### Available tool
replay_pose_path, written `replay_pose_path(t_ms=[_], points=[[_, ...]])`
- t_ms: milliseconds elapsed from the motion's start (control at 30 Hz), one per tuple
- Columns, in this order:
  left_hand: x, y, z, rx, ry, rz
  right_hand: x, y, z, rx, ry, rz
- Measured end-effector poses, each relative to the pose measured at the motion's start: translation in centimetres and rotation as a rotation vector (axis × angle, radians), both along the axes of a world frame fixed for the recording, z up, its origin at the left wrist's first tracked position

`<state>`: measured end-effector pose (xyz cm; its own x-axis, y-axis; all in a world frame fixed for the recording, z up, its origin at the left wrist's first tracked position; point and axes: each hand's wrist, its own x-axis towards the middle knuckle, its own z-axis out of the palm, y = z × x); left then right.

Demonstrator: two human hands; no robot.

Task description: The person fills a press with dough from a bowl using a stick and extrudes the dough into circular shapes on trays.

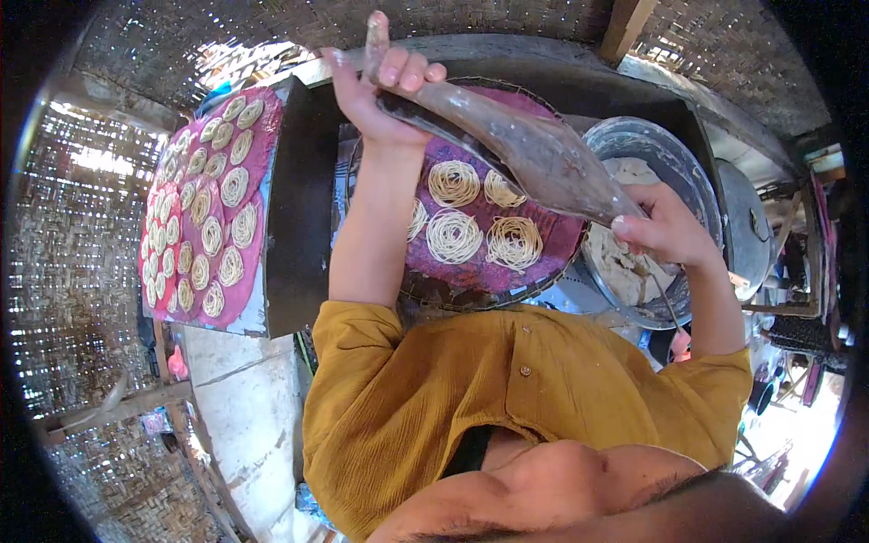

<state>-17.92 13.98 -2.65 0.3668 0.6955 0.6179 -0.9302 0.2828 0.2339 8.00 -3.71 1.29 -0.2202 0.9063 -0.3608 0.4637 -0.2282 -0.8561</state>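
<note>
A long, flour-smeared brown tool (511, 145) lies diagonally across my view, raised over a round tray covered in pink sheeting (525, 208) with coiled noodle nests (453, 235). My left hand (389, 100) grips its upper left end, some fingers curled over it. My right hand (665, 226) holds its lower right end above a metal basin (697, 172) of pale dough (615, 271). A thin metal rod (665, 299) slants down below my right hand.
At the left, a tilted board with pink sheeting (258, 181) bears several noodle nests. A dark ledge (299, 253) runs beside it. A metal lid (749, 222) stands right of the basin. Woven walls (77, 271) surround the workspace, with a wooden frame (806, 244) at the right.
</note>
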Motion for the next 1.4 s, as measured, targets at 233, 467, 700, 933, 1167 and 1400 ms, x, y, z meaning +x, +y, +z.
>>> replay_pose_path(t_ms=[233, 467, 700, 933, 1167, 1400], points=[[3.9, -0.4, -1.8, -0.131, 0.125, -0.015, 2.2, -1.4, -1.2, 0.068, 0.031, -0.044], [7.2, -1.8, -8.3, 0.117, 1.303, -0.078, 2.0, -0.9, -2.7, 0.052, 0.036, -0.080], [7.6, -2.9, -9.5, 0.234, 1.479, -0.037, 2.2, -0.3, -3.3, 0.063, -0.004, -0.176], [5.8, -2.2, -11.1, 0.467, 1.942, 0.233, 3.2, -0.2, -4.3, 0.156, 0.002, -0.267], [4.3, -2.5, -6.9, 0.885, 1.848, 1.150, 3.5, -2.3, -4.0, 0.122, 0.164, -0.217], [6.5, 0.7, -1.2, -0.067, 0.183, -0.021, 2.5, -3.3, -2.6, -0.111, 0.328, -0.146]])
